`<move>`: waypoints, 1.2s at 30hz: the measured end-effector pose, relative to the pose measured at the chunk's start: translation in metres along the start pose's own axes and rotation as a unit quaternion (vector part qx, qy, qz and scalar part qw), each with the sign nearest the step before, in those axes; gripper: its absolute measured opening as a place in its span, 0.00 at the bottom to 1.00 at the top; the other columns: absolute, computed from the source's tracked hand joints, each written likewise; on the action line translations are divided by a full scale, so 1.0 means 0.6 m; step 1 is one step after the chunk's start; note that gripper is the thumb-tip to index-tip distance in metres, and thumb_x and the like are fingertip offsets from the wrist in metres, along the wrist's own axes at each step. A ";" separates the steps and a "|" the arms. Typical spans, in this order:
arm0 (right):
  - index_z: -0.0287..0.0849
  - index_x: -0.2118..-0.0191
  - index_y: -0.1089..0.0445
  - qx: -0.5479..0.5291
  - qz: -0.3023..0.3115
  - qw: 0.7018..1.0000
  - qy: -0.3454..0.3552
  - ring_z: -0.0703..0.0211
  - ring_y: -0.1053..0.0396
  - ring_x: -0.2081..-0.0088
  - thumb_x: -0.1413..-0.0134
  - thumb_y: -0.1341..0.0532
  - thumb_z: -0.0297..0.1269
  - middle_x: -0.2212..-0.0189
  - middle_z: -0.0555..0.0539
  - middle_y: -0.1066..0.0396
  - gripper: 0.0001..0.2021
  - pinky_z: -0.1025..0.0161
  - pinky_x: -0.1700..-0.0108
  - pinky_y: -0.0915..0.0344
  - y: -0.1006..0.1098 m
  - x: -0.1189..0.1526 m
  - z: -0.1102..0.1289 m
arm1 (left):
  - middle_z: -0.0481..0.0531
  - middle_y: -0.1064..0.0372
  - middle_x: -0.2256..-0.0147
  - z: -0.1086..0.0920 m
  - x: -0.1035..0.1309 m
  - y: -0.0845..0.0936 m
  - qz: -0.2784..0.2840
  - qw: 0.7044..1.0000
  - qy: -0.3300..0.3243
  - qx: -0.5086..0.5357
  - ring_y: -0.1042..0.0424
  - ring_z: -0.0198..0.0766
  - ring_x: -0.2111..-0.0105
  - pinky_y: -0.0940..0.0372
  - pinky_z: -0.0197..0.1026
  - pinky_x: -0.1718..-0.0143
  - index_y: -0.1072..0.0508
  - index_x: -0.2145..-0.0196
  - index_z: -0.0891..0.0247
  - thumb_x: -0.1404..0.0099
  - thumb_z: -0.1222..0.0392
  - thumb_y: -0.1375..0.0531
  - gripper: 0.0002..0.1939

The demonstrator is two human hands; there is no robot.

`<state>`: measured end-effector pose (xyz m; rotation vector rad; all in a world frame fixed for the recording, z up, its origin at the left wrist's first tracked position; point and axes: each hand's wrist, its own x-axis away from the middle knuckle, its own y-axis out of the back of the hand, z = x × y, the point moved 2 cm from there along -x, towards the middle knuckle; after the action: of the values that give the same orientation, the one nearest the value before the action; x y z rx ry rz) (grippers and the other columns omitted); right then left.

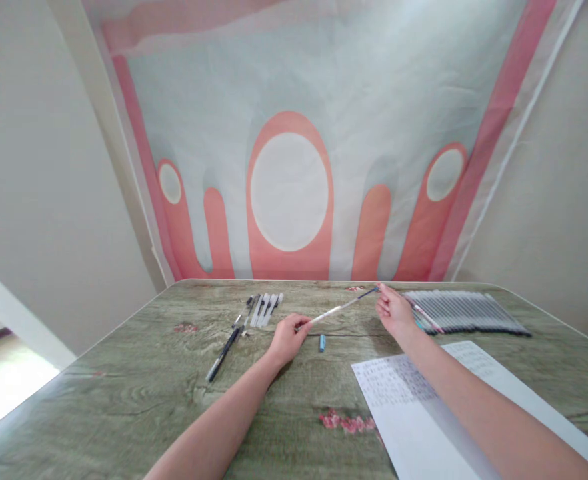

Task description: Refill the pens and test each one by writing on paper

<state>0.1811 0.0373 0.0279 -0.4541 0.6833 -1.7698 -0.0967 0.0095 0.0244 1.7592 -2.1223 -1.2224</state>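
Note:
My left hand (289, 339) is closed on the near end of a slim white pen (327, 313), held slanting just over the table. From the pen's far end a thin dark blue refill (364, 296) sticks out. Its tip is pinched between the fingers of my right hand (393, 309). Below the pen, apart from both hands, a blue pen cap (322, 343) rests on the wood-patterned table (284, 420). Close to my right hand lies a row of grey-clear pens (469, 312), with a white and dark red pen (428, 316) across its left end.
On the left lie a black pen (224, 355), several clear caps (267, 309) and small dark pen parts (249, 301). Handwritten paper (404, 413) lies under my right forearm. A pink and grey patterned sheet (354, 100) hangs behind the table's far edge.

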 end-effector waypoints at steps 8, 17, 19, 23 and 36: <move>0.40 0.73 0.33 -0.011 0.003 1.000 0.009 0.77 0.59 0.89 0.66 0.33 0.37 0.89 0.62 0.53 0.12 0.73 0.89 0.63 -0.007 0.005 0.005 | 0.51 0.31 0.68 -0.002 0.000 0.001 -0.002 1.000 -0.005 -0.002 0.34 0.35 0.67 0.40 0.35 0.66 0.28 0.66 0.62 0.40 0.54 0.49 0.13; 0.39 0.72 0.30 0.020 -0.002 0.999 0.044 0.76 0.59 0.88 0.67 0.32 0.38 0.88 0.61 0.52 0.12 0.72 0.88 0.63 -0.019 0.014 0.011 | 0.51 0.31 0.68 -0.004 0.002 0.001 -0.003 1.000 -0.012 -0.014 0.34 0.35 0.67 0.40 0.35 0.66 0.27 0.66 0.62 0.41 0.55 0.47 0.11; 0.39 0.72 0.30 0.029 -0.001 0.998 0.059 0.77 0.58 0.87 0.67 0.32 0.38 0.87 0.60 0.49 0.12 0.72 0.88 0.63 -0.023 0.017 0.011 | 0.51 0.31 0.69 -0.006 0.002 0.001 -0.002 1.000 -0.018 -0.018 0.34 0.35 0.67 0.40 0.35 0.66 0.27 0.67 0.61 0.42 0.55 0.46 0.11; 0.40 0.72 0.29 0.046 0.004 0.996 0.074 0.76 0.58 0.87 0.66 0.32 0.40 0.87 0.59 0.47 0.12 0.71 0.87 0.62 -0.036 0.024 0.012 | 0.51 0.31 0.69 -0.006 0.001 0.002 -0.004 0.999 -0.024 -0.021 0.33 0.35 0.67 0.40 0.35 0.65 0.27 0.67 0.61 0.42 0.56 0.45 0.10; 0.41 0.71 0.30 0.024 -0.003 0.997 0.072 0.75 0.61 0.86 0.66 0.32 0.42 0.87 0.61 0.54 0.14 0.70 0.87 0.63 -0.045 0.029 0.014 | 0.51 0.31 0.70 -0.004 -0.002 0.005 0.002 1.000 -0.008 -0.021 0.33 0.35 0.68 0.39 0.36 0.66 0.26 0.67 0.61 0.43 0.56 0.45 0.10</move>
<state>0.1612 0.0246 0.0511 -0.2983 0.7376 -1.8330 -0.0971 0.0092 0.0286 1.7332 -2.0907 -1.2744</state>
